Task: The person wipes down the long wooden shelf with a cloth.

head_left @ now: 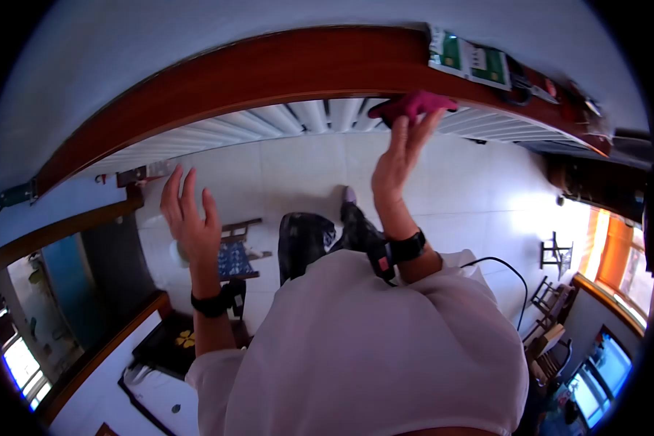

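My right hand (401, 156) reaches forward to a dark pink cloth (418, 106) at the front edge of a reddish-brown wooden shelf (283, 65). Its fingers are stretched out against the cloth, which bunches beyond the fingertips and partly hides them. On the left, my left hand (191, 218) hangs in the air above the floor with its fingers spread and nothing in it. White radiator fins (269, 122) run below the shelf.
Green and white packets (469, 59) and scissors (534, 89) lie on the shelf's right part. A small patterned chair (234, 254) stands under my left hand. Wooden stools (556, 254) are at the right, and a black cable (512, 270) loops beside me.
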Demonstrator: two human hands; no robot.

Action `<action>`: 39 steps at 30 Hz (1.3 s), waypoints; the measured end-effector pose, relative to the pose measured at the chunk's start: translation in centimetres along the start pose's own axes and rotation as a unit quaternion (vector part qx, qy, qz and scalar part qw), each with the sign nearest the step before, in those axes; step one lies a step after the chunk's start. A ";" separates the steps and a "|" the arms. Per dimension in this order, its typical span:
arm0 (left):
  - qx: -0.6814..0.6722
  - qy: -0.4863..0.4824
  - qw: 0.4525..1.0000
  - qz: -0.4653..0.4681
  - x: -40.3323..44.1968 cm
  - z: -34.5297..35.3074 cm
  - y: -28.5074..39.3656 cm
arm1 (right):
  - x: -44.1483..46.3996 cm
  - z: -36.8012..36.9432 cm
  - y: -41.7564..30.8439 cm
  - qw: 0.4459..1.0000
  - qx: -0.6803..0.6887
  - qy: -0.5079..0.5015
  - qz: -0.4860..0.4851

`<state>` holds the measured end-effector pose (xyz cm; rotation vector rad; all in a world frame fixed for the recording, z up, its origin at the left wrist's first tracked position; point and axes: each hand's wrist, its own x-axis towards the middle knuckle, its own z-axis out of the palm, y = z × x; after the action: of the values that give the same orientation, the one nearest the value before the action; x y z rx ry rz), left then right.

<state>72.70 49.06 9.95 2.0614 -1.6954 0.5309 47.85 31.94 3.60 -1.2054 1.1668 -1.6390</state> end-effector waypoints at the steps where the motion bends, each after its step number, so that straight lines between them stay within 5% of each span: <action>1: 0.009 -0.005 1.000 0.004 1.2 0.2 -0.5 | 0.0 0.3 0.1 1.000 0.014 0.011 0.007; 9: -0.017 0.053 0.981 0.188 11.2 2.8 -6.0 | -0.8 4.5 0.2 0.982 0.056 0.165 0.075; 13: -0.031 -0.012 0.956 0.292 14.5 3.3 -9.9 | -6.3 12.2 -0.6 0.989 -0.098 0.110 0.019; 19: -0.021 -0.153 0.890 0.429 17.2 4.0 -12.9 | -10.2 19.4 -1.4 0.991 0.004 0.132 -0.020; 23: -0.060 -0.188 0.868 0.457 17.1 4.8 -12.7 | -7.6 17.8 -1.8 0.980 -0.070 0.184 -0.040; 27: -0.053 -0.184 0.859 0.475 17.1 5.2 -12.4 | -3.8 15.1 -1.6 0.965 0.080 0.251 -0.004; 30: -0.041 -0.179 0.860 0.476 16.9 4.8 -12.3 | -6.2 16.8 -0.4 0.969 -0.098 0.222 -0.032; 33: -0.027 -0.177 0.857 0.484 16.7 4.9 -12.3 | -7.7 17.0 -2.0 0.984 -0.051 0.167 -0.033; 39: -0.001 -0.168 0.856 0.488 16.6 5.2 -12.6 | 1.0 8.3 0.3 0.952 -0.092 0.283 -0.069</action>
<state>88.26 34.70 13.59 1.1698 -2.9153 0.4449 55.63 29.11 4.67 -0.9647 1.6452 -2.1020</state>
